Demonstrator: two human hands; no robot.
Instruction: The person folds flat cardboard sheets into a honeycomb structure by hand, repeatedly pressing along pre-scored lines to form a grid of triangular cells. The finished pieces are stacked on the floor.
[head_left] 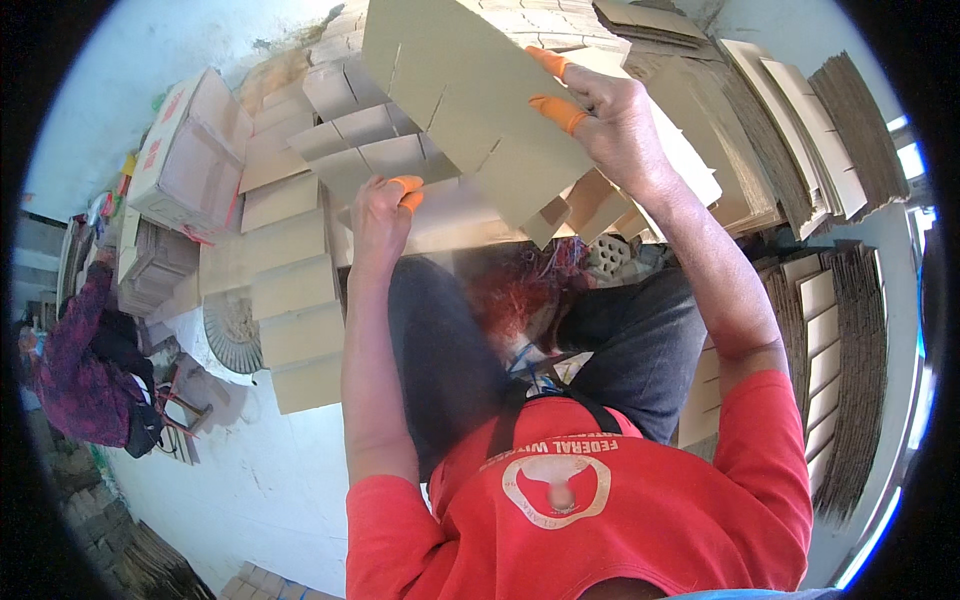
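A flat brown cardboard sheet [460, 100] with several short slits tilts in front of me. My right hand [622, 125] grips its right edge, with orange covers on the thumb and a finger. My left hand [380, 222], also with orange-covered fingertips, is lower and to the left, apart from that sheet. Its fingers are curled together beside slotted cardboard pieces [345, 135]; whether something thin is pinched there cannot be made out. Below the held sheet's lower corner, small cardboard flaps [592, 205] stick up.
A closed carton [190, 150] stands at the left, near overlapping cardboard sheets [292, 290]. Cardboard stacks [850, 370] line the right side. Another person [90, 370] sits at the far left. A ribbed round object [230, 330] lies by the sheets.
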